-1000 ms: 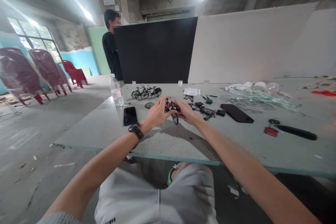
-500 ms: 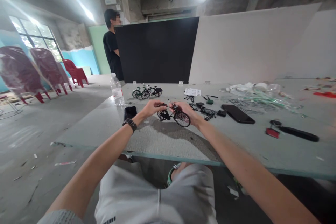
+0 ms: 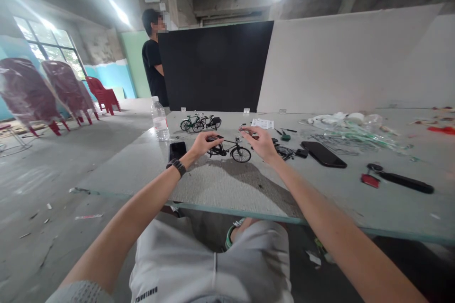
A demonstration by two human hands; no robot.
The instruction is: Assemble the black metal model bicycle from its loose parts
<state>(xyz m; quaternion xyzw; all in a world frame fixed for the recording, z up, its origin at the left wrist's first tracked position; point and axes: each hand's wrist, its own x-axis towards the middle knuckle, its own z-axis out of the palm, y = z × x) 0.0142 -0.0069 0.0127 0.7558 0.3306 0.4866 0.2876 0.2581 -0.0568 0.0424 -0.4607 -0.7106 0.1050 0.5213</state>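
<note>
Black model bike [image 3: 227, 150] stands on the table [image 3: 227, 184], between both hands. Left hand [image 3: 203, 142] pinches its rear; right hand [image 3: 262, 142] by its front, grip unclear. Hold rear steady, wheels flat, touch lightly.

The grip of the left hand [image 3: 203, 142] covers the saddle end of the small black model bicycle [image 3: 232, 150]. Whether the right hand [image 3: 262, 141] pinches anything beside it is too small to tell. Farther right, the grey worktop [image 3: 231, 189] runs off-frame.

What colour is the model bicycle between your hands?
The model bicycle is black; head view shows it best.
</note>
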